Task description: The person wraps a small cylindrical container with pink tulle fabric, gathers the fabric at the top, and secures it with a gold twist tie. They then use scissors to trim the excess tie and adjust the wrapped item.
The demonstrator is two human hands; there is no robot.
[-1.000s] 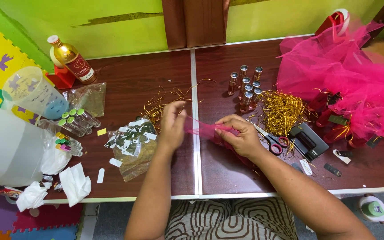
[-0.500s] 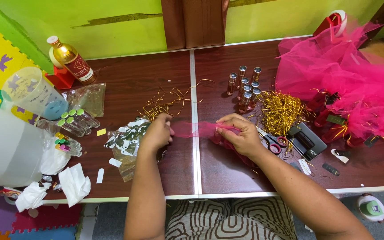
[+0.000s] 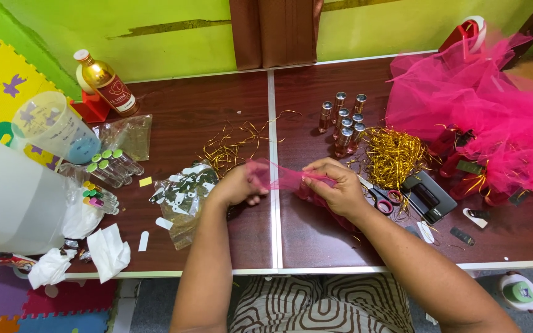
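Both my hands hold a small piece of pink netting (image 3: 284,177) just above the brown table (image 3: 217,117), near its middle seam. My left hand (image 3: 240,184) pinches the netting's left end, my right hand (image 3: 334,186) grips the right end, and the fabric is bunched between them. A clear bag of small white tags (image 3: 183,194) lies just left of my left hand. Loose gold strands (image 3: 229,148) lie behind it. Red-handled scissors (image 3: 382,198) rest on the table right of my right hand.
A heap of pink netting (image 3: 495,117) fills the right side, a gold shred pile (image 3: 393,154) and several small metal-capped vials (image 3: 343,123) behind my hands. At left stand a bottle of golden liquid (image 3: 106,83), a measuring cup (image 3: 57,126), green-capped tubes (image 3: 115,165) and crumpled tissues (image 3: 106,250).
My left hand went out to the left, stretching the pink netting, then came back toward the right hand so the fabric is bunched again. My right hand stayed in place.
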